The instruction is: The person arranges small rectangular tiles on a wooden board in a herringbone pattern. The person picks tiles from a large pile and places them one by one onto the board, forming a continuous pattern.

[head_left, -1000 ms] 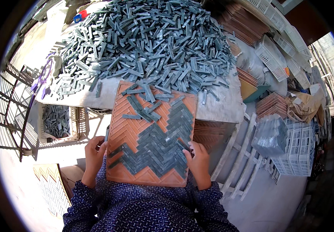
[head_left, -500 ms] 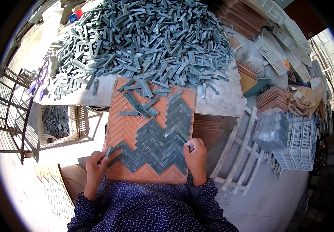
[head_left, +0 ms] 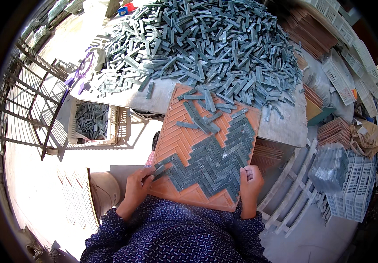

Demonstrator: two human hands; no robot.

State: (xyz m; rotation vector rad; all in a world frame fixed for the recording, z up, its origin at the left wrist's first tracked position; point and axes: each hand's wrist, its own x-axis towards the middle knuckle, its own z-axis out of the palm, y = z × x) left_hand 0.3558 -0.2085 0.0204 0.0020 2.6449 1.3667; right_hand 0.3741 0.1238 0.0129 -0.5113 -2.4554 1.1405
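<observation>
An orange grooved tray is tilted against the table edge in front of me. Dark green stone strips fill much of its grooves in a herringbone pattern. Several loose strips lie across its upper part. At the tray's left edge, my left hand is closed, thumb and fingers pinching a stone strip beside the laid pattern. My right hand is at the right edge, fingers curled and fingertips touching the end of the pattern. Whether anything is inside that hand is hidden.
A big heap of strips covers the table beyond the tray. Left of it stand a crate of strips and a metal rack. To the right are a wooden pallet, white crates and stacked orange trays.
The view has swung left, so everything sits further right in it. The strip at my right hand now lies in the pattern. My left hand's strip has moved into the groove gap.
</observation>
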